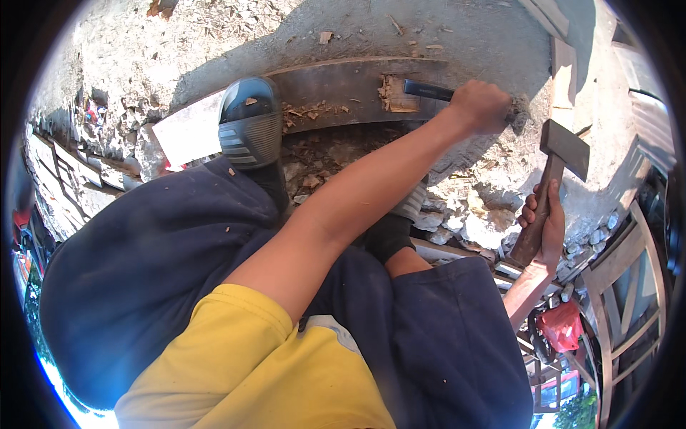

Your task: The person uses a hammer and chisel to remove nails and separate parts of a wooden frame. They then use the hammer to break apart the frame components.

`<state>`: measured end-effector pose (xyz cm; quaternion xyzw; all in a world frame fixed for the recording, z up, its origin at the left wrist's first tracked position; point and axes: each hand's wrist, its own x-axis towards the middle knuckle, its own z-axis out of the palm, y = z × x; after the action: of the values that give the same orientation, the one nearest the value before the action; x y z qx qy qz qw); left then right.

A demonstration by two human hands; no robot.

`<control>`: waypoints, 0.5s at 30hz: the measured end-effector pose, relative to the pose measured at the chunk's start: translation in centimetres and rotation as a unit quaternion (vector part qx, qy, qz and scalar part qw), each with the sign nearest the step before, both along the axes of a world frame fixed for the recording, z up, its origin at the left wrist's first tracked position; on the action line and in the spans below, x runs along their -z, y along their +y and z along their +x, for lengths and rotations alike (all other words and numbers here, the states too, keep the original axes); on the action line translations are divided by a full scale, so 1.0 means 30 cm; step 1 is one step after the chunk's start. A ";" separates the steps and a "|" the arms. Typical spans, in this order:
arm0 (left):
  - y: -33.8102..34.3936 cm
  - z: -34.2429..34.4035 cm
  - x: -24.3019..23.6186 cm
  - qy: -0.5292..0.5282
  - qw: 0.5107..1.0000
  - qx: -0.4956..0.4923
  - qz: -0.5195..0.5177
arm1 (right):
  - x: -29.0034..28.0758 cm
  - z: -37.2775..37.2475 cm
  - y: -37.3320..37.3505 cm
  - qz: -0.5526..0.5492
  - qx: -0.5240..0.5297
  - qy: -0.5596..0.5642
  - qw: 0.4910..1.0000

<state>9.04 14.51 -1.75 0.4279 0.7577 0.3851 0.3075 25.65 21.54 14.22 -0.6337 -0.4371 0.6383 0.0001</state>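
My left hand (480, 106), its arm reaching across from the left, is closed around the handle of a chisel (427, 90). The chisel lies nearly level, its dark blade pointing left over a pale, rough-cut notch (397, 99) in a dark wooden board (336, 87). Whether the blade touches the wood, I cannot tell. On the right, my right hand (550, 225) grips the wooden handle of a hammer (564, 150) with a dark, blocky head. The hammer head is raised close to the chisel's butt end but apart from it.
My sandalled foot (250, 125) rests on the board's left part, beside scattered wood chips (314, 112). Broken stones (479, 222) and debris lie below the board. Slatted wooden frames (625, 286) and a red plastic bag (561, 327) are at the right. Sunlit, chip-strewn ground stretches beyond.
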 end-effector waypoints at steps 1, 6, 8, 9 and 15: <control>0.004 0.004 -0.002 0.003 1.000 0.016 -0.002 | -0.006 0.019 0.030 0.028 0.024 0.007 0.999; 0.004 0.002 -0.019 -0.011 0.999 0.004 -0.042 | 0.082 0.007 0.106 0.106 0.115 0.116 0.981; 0.018 0.010 -0.025 -0.015 0.999 -0.001 -0.029 | 0.065 -0.045 -0.035 0.045 0.037 0.046 0.997; 0.013 0.013 -0.021 -0.018 1.000 -0.009 -0.024 | 0.045 -0.072 -0.082 0.024 -0.008 0.018 1.000; 0.011 0.002 0.002 0.011 0.999 0.014 -0.030 | -0.007 -0.051 -0.017 0.031 -0.027 -0.009 0.999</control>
<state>9.11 14.85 -1.82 0.4334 0.7657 0.3535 0.3175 24.13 21.03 14.42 -0.6270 -0.4737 0.6185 -0.0008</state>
